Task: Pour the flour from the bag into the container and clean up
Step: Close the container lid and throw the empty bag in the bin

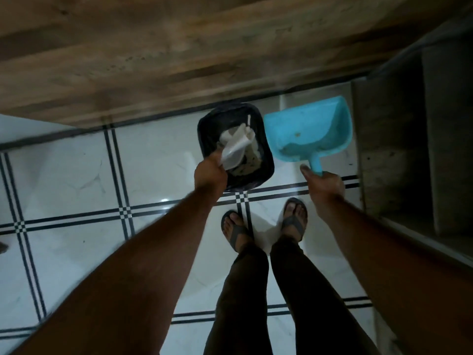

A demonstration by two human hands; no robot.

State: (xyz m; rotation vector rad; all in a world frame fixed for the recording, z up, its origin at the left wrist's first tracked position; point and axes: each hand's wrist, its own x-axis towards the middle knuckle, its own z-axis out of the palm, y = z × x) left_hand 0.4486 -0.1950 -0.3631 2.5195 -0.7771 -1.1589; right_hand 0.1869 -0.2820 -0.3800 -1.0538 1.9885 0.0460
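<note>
A black bin [266,160] lined with a dark bag stands on the tiled floor below me, with white crumpled waste inside. My left hand [210,175] holds a white crumpled bag [234,149] over the bin's near rim. To the right of the bin, my right hand [323,183] grips the handle of a turquoise dustpan [309,129]. The pan is held level and has a little pale dust near its back wall.
A wooden cabinet front [179,55] runs across the top of the view. A dark grey concrete step or wall [409,149] rises on the right. White floor tiles [76,175] with black stripes spread to the left. My feet in sandals [294,221] stand just behind the bin.
</note>
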